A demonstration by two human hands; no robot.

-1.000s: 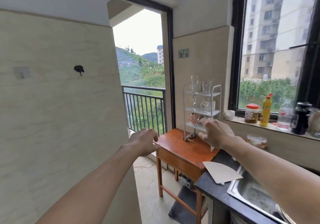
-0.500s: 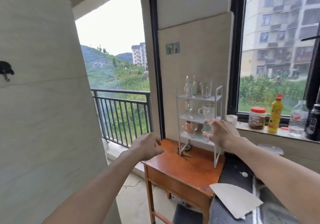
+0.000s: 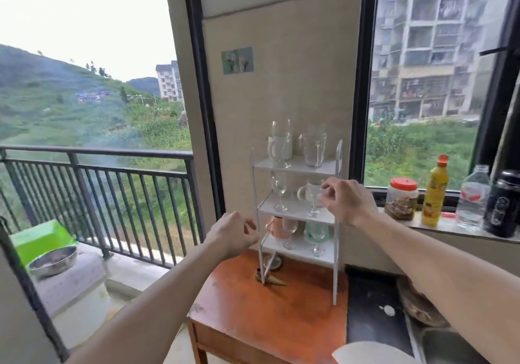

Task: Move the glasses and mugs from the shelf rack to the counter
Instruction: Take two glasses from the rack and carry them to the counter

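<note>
Stock on the shelf rack [image 3: 335, 265], which stands on the wooden table [image 3: 270, 316], far left of the dark counter [image 3: 371, 301]:

- Tier 1 (top): we count a top stemmed glass [image 3: 280, 127], a top white mug [image 3: 287, 147] behind it, and a clear handled mug [image 3: 314, 150] to the right.
- Tier 2 (middle): a left stemmed glass [image 3: 278, 189], a middle white mug [image 3: 304, 192], and a right stemmed glass [image 3: 313, 209] just in front of that mug.
- Tier 3 (bottom): a pink mug [image 3: 277, 227], a low stemmed glass [image 3: 289, 231], and a green-tinted glass [image 3: 318, 233].

Progress: we see 0 glasses and 0 mugs on the counter, and all 3 tiers are stocked. We judge the task at its first pick, with every piece left to carry.

Right hand [image 3: 346, 200]: arm stretched far toward tier 2, forefinger above and thumb below, set as a pinch at the bowl of the right stemmed glass. We cannot tell whether the fingertips touch the glass or only sit beside it.

Left hand [image 3: 233, 234]: raised just left of tier 3, near the pink mug but apart from it, fingers loosely curled and holding nothing.
</note>
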